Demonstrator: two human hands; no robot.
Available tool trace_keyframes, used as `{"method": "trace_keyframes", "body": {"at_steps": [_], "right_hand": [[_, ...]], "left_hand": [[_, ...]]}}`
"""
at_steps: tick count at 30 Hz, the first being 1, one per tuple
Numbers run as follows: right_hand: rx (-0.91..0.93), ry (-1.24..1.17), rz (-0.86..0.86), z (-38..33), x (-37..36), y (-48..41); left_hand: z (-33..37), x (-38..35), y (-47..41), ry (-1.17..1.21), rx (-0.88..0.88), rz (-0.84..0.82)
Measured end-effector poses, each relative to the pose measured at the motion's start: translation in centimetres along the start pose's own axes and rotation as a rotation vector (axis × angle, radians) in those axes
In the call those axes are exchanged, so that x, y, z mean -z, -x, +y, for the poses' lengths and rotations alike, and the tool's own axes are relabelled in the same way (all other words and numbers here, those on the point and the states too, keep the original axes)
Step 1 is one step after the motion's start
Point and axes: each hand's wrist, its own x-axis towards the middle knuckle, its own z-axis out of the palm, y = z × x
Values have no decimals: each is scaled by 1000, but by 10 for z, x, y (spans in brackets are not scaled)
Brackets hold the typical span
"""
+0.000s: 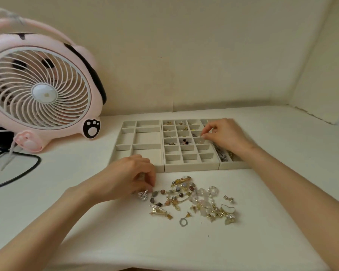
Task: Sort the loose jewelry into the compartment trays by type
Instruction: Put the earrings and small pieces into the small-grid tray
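Mid-sort: my R hand (221, 133) pinches a tiny piece (203, 136), can't ID, over a grid tray (192, 166) cell, L hand (129, 177) pinches into the pile (186, 198) on the worktop (262, 222) nearby; next I need a clean drop.

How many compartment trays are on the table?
3, side by side: left tray with wide compartments, middle tray with small squares, right tray partly hidden behind the right hand.

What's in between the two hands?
In the head view, the small-compartment tray lies between the left hand and the right hand; its near rows are empty.
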Motion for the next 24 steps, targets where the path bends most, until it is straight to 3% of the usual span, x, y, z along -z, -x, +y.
{"method": "trace_keyframes", "body": {"at_steps": [5, 14, 24], "right_hand": [[10, -65, 40, 2, 2, 6], [70, -244, 105, -1, 3, 20], [67, -293, 27, 9, -6, 30]], "left_hand": [[4, 0, -3, 52, -10, 30], [22, 12, -29, 722, 124, 204], [20, 3, -43, 809, 187, 238]]}}
